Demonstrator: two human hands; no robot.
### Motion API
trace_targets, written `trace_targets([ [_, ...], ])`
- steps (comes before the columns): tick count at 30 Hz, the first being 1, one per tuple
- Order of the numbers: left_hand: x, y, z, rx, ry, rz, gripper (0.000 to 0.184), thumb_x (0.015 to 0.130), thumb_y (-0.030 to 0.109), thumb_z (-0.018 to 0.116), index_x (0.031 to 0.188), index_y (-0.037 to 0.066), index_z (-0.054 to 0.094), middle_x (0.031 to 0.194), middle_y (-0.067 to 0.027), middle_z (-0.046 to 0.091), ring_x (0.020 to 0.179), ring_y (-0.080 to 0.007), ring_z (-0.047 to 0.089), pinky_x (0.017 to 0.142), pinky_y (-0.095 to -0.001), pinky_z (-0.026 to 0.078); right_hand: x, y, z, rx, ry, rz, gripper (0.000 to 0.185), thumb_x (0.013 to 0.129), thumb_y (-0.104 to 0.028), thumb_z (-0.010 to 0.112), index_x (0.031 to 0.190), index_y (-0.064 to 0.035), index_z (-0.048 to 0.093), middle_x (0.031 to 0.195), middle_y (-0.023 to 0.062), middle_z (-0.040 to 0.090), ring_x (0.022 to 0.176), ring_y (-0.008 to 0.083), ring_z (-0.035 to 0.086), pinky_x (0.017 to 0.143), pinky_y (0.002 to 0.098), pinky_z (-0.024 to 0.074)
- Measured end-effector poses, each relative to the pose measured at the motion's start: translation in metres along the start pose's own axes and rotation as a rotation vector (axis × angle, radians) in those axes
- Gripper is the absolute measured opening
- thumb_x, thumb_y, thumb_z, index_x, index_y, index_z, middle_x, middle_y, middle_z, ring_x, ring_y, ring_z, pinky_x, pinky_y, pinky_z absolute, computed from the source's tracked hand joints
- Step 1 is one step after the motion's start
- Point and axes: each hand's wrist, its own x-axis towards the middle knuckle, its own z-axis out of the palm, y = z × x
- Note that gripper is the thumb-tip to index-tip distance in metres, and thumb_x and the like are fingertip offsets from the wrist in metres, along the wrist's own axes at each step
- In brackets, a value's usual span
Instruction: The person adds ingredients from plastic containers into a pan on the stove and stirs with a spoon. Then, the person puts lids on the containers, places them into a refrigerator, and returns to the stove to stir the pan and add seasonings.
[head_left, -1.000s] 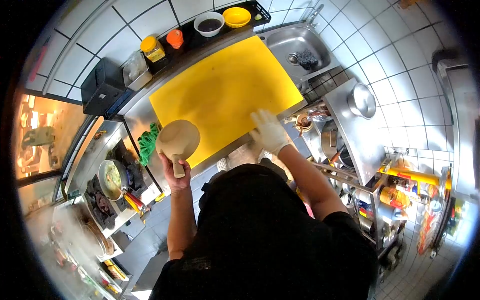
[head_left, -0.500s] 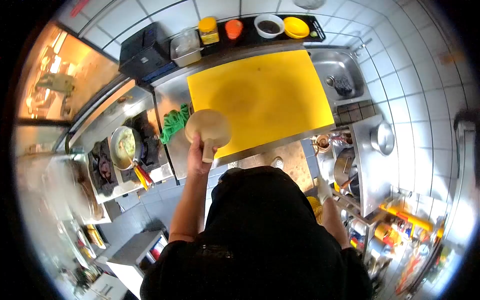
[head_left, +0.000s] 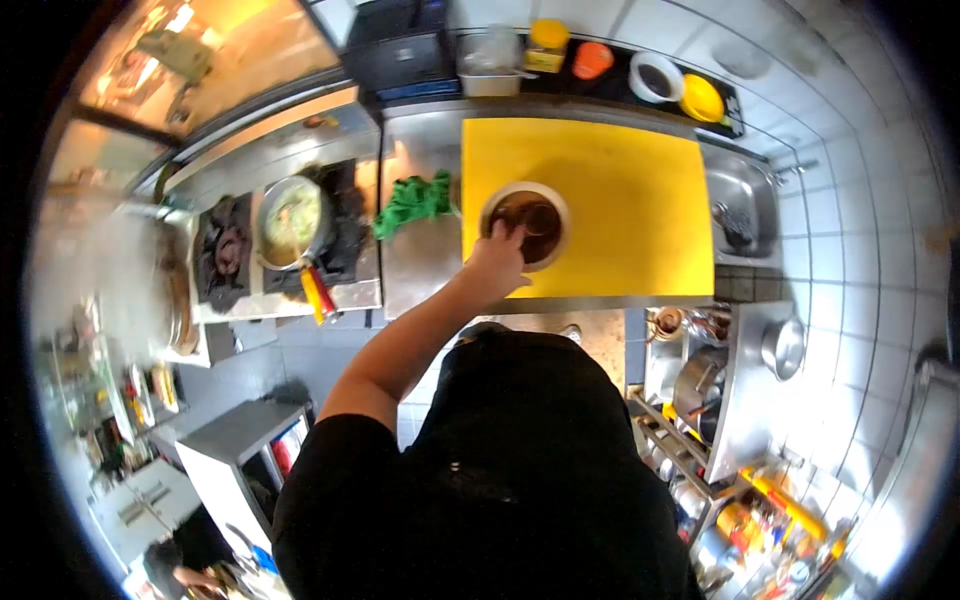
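At the near-left rim of the pot [head_left: 545,241], the left hand [head_left: 497,268] has its fingers over the edge, thumb spread apart to the right; whether they clamp the pot, I cannot tell. The right hand is out of sight. Brown inside up, the pot is over the board [head_left: 645,215], just ahead of the grip. Leftward lies the cloth [head_left: 412,203], then the pan [head_left: 324,234]; well to the right, the sink [head_left: 752,178].
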Motion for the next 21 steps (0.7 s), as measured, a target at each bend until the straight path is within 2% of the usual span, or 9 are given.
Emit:
trace_targets([
  [2, -0.009, -0.011, -0.022, 0.053, -0.077, 0.003, 0.07, 0.094, 0.067, 0.054, 0.114, 0.005, 0.079, 0.156, -0.0172, 0.045, 0.149, -0.0435, 0.027, 0.113, -0.0635, 0.036, 0.003, -0.007, 0.005, -0.007, -0.008, 0.003, 0.041, 0.1, -0.019, 0.058, 0.137, -0.0018, 0.054, 0.132, 0.021, 0.061, 0.117, 0.0331, 0.062, 0.098, 0.0449, 0.0517],
  [3, -0.009, -0.02, -0.008, 0.06, 0.042, 0.013, 0.075, 0.095, 0.07, 0.049, 0.112, 0.004, 0.079, 0.154, -0.017, 0.047, 0.15, -0.043, 0.025, 0.118, -0.0669, 0.024, 0.003, -0.009, 0.007, -0.006, -0.011, 0.006, 0.041, 0.1, -0.019, 0.058, 0.137, -0.0017, 0.055, 0.131, 0.0206, 0.061, 0.117, 0.0327, 0.062, 0.098, 0.0445, 0.0519],
  [6, -0.016, -0.033, -0.005, 0.026, 0.201, 0.003, 0.077, 0.096, 0.071, 0.046, 0.114, 0.005, 0.079, 0.15, -0.019, 0.05, 0.149, -0.0426, 0.028, 0.117, -0.0673, 0.024, 0.002, -0.016, 0.013, -0.004, -0.017, 0.009, 0.041, 0.1, -0.02, 0.058, 0.136, -0.0012, 0.055, 0.129, 0.0195, 0.062, 0.114, 0.0317, 0.063, 0.097, 0.0436, 0.0526],
  [7, -0.022, -0.034, -0.004, 0.03, 0.345, 0.01, 0.072, 0.096, 0.066, 0.051, 0.114, 0.001, 0.077, 0.148, -0.0187, 0.051, 0.147, -0.042, 0.031, 0.118, -0.0665, 0.025, 0.002, -0.019, 0.016, -0.004, -0.018, 0.007, 0.041, 0.1, -0.021, 0.059, 0.136, -0.0011, 0.055, 0.129, 0.0192, 0.063, 0.114, 0.0313, 0.064, 0.097, 0.0433, 0.0528],
  [10, -0.041, -0.035, -0.003, -0.078, 0.412, 0.007, 0.068, 0.096, 0.059, 0.058, 0.123, -0.001, 0.069, 0.148, -0.0182, 0.051, 0.149, -0.0416, 0.029, 0.121, -0.0628, 0.023, 0.001, -0.025, 0.02, 0.001, -0.027, -0.001, 0.041, 0.1, -0.022, 0.059, 0.135, -0.0006, 0.056, 0.127, 0.0181, 0.064, 0.111, 0.0303, 0.065, 0.096, 0.0423, 0.0535],
  [11, -0.049, -0.034, -0.001, -0.126, 0.432, -0.015, 0.06, 0.094, 0.052, 0.065, 0.123, -0.001, 0.068, 0.147, -0.018, 0.051, 0.148, -0.0432, 0.031, 0.121, -0.0619, 0.025, 0.001, -0.028, 0.022, 0.002, -0.031, -0.003, 0.041, 0.1, -0.022, 0.059, 0.135, -0.0004, 0.056, 0.127, 0.0177, 0.064, 0.11, 0.0299, 0.065, 0.095, 0.042, 0.0537],
  [14, -0.078, -0.036, 0.005, -0.262, 0.486, -0.037, 0.055, 0.092, 0.047, 0.069, 0.122, 0.001, 0.067, 0.145, -0.0172, 0.053, 0.147, -0.0448, 0.032, 0.121, -0.0617, 0.027, 0.004, -0.036, 0.026, 0.013, -0.054, -0.02, 0.041, 0.101, -0.023, 0.06, 0.134, 0.0, 0.057, 0.125, 0.0167, 0.065, 0.108, 0.0289, 0.067, 0.094, 0.041, 0.0544],
  [15, -0.087, -0.035, 0.012, -0.265, 0.562, -0.055, 0.049, 0.088, 0.039, 0.075, 0.122, 0.004, 0.067, 0.143, -0.016, 0.055, 0.144, -0.0458, 0.037, 0.12, -0.0611, 0.029, 0.005, -0.04, 0.027, 0.016, -0.065, -0.029, 0.041, 0.101, -0.023, 0.06, 0.134, 0.0002, 0.057, 0.124, 0.0163, 0.066, 0.107, 0.0286, 0.067, 0.094, 0.0407, 0.0546],
  [21, -0.146, -0.035, 0.031, -0.331, 0.605, -0.123, 0.042, 0.091, 0.028, 0.071, 0.123, 0.003, 0.064, 0.14, -0.0169, 0.056, 0.142, -0.0456, 0.04, 0.121, -0.058, 0.029, 0.03, -0.095, 0.041, 0.21, -0.24, -0.138, 0.041, 0.101, -0.025, 0.061, 0.133, 0.0011, 0.058, 0.121, 0.0142, 0.068, 0.103, 0.0265, 0.07, 0.092, 0.0387, 0.056],
])
